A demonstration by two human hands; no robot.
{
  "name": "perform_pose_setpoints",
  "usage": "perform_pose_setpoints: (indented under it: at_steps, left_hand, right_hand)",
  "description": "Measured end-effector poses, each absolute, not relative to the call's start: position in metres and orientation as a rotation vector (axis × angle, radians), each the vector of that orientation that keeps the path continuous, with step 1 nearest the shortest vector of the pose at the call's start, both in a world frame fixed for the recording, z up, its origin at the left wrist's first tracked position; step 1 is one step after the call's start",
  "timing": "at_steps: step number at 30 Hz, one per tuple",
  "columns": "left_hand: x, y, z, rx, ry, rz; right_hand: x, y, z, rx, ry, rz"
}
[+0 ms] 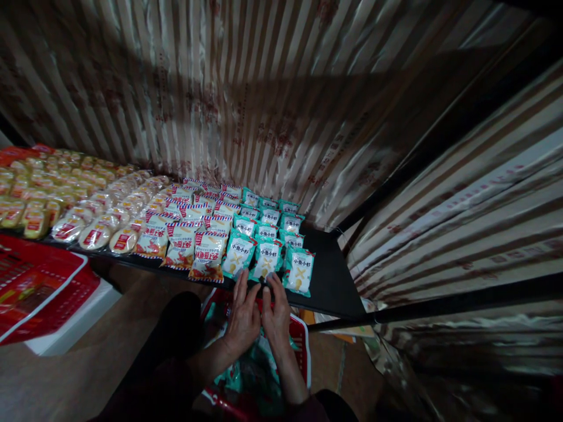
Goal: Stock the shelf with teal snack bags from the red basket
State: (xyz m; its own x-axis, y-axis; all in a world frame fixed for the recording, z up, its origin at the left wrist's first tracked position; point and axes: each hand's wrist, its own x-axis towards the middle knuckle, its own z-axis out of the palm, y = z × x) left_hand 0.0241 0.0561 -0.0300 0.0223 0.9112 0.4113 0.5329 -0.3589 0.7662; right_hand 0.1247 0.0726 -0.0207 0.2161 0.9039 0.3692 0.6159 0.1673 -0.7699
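Observation:
Both my hands reach forward to the front edge of a black shelf. My left hand (pixel 243 316) has its fingers stretched out, the tips at the lower edges of the front teal snack packets. Beside it, my right hand (pixel 275 313) has its fingers extended toward the bottom of the middle front teal-and-white snack packet (pixel 267 256). The fingertips appear to touch that packet, and neither hand is closed around it. Another teal packet (pixel 299 268) leans at the right end of the front row. Below my forearms, a red basket (pixel 302 346) holds several teal packets (pixel 253 369).
On the black shelf (pixel 332 266), orange-and-white snack packets (pixel 180 243), round wrapped cakes (pixel 97 230) and yellow wrapped pastries (pixel 35 220) stand in rows leftward. A striped curtain (pixel 272 99) hangs behind. A red basket (pixel 39 287) and white box (pixel 77 316) are at lower left.

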Motion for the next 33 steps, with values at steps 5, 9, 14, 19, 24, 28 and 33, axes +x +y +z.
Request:
perform_pose_setpoints:
  at_steps: [5, 9, 14, 19, 24, 28, 33]
  left_hand:
    - [0.013, 0.066, -0.041, 1.836, 1.611, 1.318]
    - [0.007, 0.076, -0.045, 1.814, 1.576, 1.298]
    - [0.005, 0.072, -0.041, 1.796, 1.534, 1.322]
    - [0.009, 0.046, -0.044, 1.821, 1.448, 1.271]
    - [0.011, 0.020, -0.052, 1.734, 1.504, 1.032]
    - [0.002, 0.010, -0.054, 1.662, 1.592, 0.761]
    - [-0.016, 0.010, -0.067, 1.626, 1.719, 0.500]
  right_hand:
    - [0.110, 0.071, -0.026, -1.467, -1.515, 0.469]
    - [0.102, 0.073, -0.025, -1.446, -1.509, 0.469]
    - [0.103, 0.057, -0.031, -1.456, -1.474, 0.444]
    - [0.106, 0.023, -0.055, -1.505, -1.406, 0.509]
    - [0.103, -0.005, -0.086, -1.545, -1.371, 0.679]
    - [0.105, -0.017, -0.107, -1.711, -1.252, 0.710]
    - [0.117, -0.028, -0.123, -1.823, -1.171, 0.697]
